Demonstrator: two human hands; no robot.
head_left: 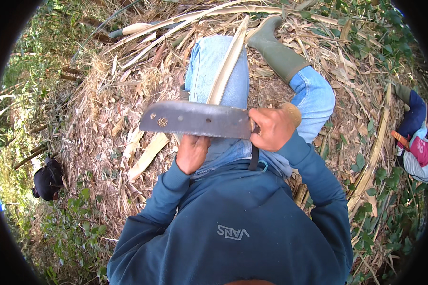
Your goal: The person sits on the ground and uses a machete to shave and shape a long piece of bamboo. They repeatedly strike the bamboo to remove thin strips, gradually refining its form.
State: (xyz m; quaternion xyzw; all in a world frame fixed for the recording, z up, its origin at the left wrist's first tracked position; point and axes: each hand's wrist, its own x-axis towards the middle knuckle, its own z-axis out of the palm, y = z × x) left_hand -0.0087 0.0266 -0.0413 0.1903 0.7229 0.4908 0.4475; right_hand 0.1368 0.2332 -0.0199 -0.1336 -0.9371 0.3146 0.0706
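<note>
Just above the fingers of the left hand (191, 153), a broad steel knife (195, 119) lies crosswise, its long axis running left to right across the person's lap. The right hand (272, 128) closes around the handle end, fingers wrapped tight and pressed together, so the blade reaches away from that hand toward the person's left. The left hand sits under the blade near its middle, knuckles up. Its fingers are curled in, apparently around the lower end of a pale bamboo strip (228, 64), though the blade hides the actual grip and I cannot tell how firmly they pinch it.

The strip's long axis runs nearly square to the knife: it rises from behind the blade, away from both hands, along the person's blue-jeaned thigh (209, 61) toward the top of the view. So the blade crosses the strip just above the left fingers, and the left hand is the nearer of the two to that crossing; the right hand stands off to the side at the handle.

Beyond the fingers, a green rubber boot (278, 50) and the bent right knee (314, 97) rest on ground strewn with dry bamboo husks (114, 123). Far to the right of the right hand, another long split strip (375, 152) lies on the litter, and beside it part of another person (416, 142) shows at the rim. Well to the left of the left hand sits a dark bag (47, 179).
</note>
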